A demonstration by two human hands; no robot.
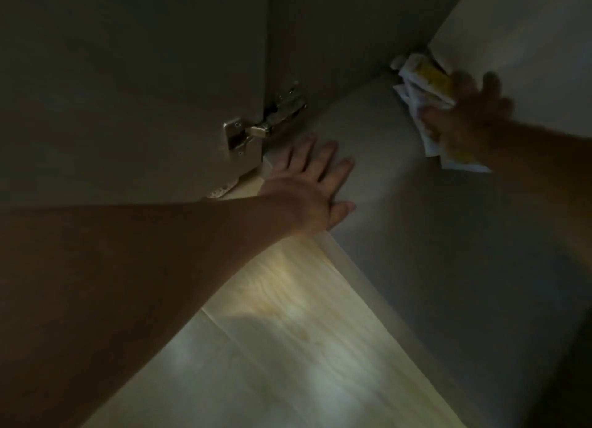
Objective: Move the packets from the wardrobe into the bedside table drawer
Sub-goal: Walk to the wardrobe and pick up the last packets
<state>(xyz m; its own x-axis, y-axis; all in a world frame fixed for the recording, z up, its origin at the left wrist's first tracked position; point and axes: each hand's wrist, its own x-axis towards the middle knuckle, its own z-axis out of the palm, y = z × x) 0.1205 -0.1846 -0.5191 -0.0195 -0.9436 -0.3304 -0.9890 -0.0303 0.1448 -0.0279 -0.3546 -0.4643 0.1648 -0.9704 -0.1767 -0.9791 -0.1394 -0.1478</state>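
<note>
The left hand [307, 186] lies flat on the wardrobe shelf [410, 210], with the fingers straight and holding nothing. The packets [424, 77], white and yellow, are in the back corner of the shelf. The right hand [469, 117] is on top of them, but it is blurred and one cannot tell if it grips them. A metal hinge [256, 125] joins the open door [128, 91] to the wardrobe, beside the left hand.
</note>
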